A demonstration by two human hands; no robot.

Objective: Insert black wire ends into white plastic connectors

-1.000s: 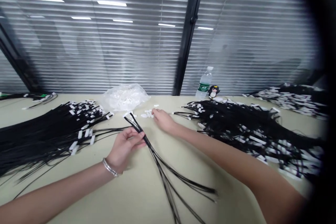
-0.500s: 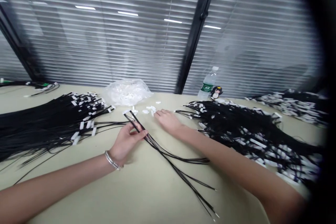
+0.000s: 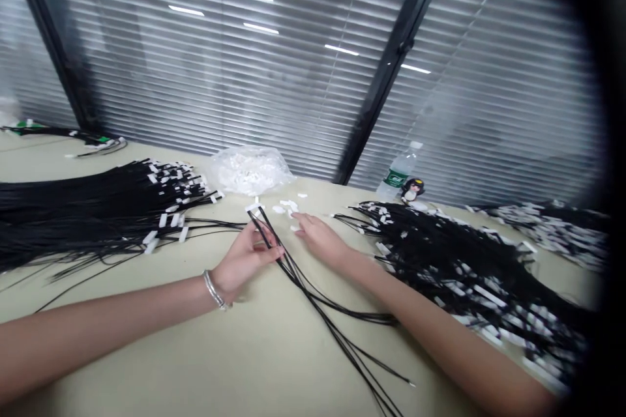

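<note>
Several thin black cables [image 3: 313,296] pass through the closed fingers of my left hand [image 3: 247,260], which wears a silver bracelet. Their upper ends meet white connectors [image 3: 253,207] just beyond the fingers, and the loose ends trail toward the lower right. My right hand [image 3: 320,241] is beside a few loose white connectors [image 3: 287,204] on the table. A small white connector [image 3: 294,229] shows at its thumb and fingertips, slightly blurred, and the fingers look closed on it.
A clear plastic bag [image 3: 252,171] of white pieces lies at the back. Black cable heaps lie left [image 3: 88,208] and right [image 3: 454,254], with another [image 3: 552,228] far right. A bottle [image 3: 398,172] and penguin figure [image 3: 412,189] stand near the blinds.
The view has shifted and tilted a little. My right hand has drawn slightly back from the loose connectors, with a white piece now showing at its fingertips. My left hand still holds the cables.
</note>
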